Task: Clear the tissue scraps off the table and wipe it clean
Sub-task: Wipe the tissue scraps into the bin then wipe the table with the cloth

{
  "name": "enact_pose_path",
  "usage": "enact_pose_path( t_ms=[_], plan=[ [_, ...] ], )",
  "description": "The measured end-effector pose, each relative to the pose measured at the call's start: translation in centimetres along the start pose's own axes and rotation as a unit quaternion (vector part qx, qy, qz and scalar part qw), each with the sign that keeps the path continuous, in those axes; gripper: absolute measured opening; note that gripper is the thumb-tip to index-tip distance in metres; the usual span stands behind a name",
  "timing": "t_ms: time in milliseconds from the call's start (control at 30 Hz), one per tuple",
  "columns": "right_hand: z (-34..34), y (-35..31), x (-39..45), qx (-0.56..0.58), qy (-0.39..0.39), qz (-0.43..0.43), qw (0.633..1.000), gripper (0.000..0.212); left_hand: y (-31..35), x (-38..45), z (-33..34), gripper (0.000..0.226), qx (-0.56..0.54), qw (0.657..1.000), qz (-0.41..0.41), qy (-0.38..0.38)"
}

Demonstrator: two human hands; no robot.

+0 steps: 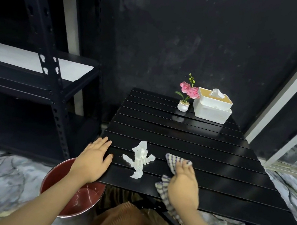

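— Scraps are lying between your fingers: torn tissue (140, 159) is sitting uncleared on the slatted table (207, 141).

— Left hand (93, 160) is resting flat, empty; right hand (183, 186) is pressing the checked cloth (172, 161), fingers spread. You're barely starting.

Left hand (93, 159) flat on black table (205, 152), tissue scraps (139, 158) between, right hand (183, 186) pressing checked cloth (172, 161)

cloth (170, 161) partly under right hand (183, 189)
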State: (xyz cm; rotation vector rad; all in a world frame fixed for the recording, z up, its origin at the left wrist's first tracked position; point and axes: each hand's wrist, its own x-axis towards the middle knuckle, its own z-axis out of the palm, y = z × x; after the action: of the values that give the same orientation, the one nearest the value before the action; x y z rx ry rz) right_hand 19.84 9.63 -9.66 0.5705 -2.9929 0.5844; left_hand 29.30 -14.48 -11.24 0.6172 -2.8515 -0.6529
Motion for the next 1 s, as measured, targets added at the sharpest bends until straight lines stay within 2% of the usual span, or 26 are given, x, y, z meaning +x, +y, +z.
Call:
enact_pose_path(
  t_ms=[233,433,567,700,867,933,1000],
  plan=[
    [3.5,-7.2,0.1,0.000,-0.043,-0.019,0.999,0.057,-0.2,0.0,0.1,0.056,-0.002,1.000,0.001,0.001],
    [5.0,-9.9,0.4,0.019,-0.042,-0.058,0.997,0.059,-0.3,-0.1,0.0,0.055,-0.005,1.000,0.003,-0.003],
    [5.5,-9.7,1.6,0.030,-0.046,-0.099,0.994,0.058,-0.4,0.1,-0.2,0.056,-0.023,1.000,-0.003,-0.010],
    [3.9,-8.6,2.7,0.133,-0.047,-0.125,0.982,0.056,-0.4,0.3,-0.8,0.055,-0.044,0.998,0.001,-0.037],
    [1.9,-3.9,6.9,0.170,0.034,-0.050,0.984,0.050,-1.0,-0.2,-0.6,0.056,-0.013,1.000,0.008,-0.017],
    [1.5,-2.3,8.5,0.152,0.013,-0.015,0.988,0.048,-1.1,-0.2,-0.4,0.056,-0.022,1.000,0.009,-0.010],
    [1.8,-1.6,9.6,0.122,-0.033,-0.027,0.992,0.048,-1.2,-0.2,-0.2,0.056,-0.036,0.999,0.012,-0.004]
  ],
)
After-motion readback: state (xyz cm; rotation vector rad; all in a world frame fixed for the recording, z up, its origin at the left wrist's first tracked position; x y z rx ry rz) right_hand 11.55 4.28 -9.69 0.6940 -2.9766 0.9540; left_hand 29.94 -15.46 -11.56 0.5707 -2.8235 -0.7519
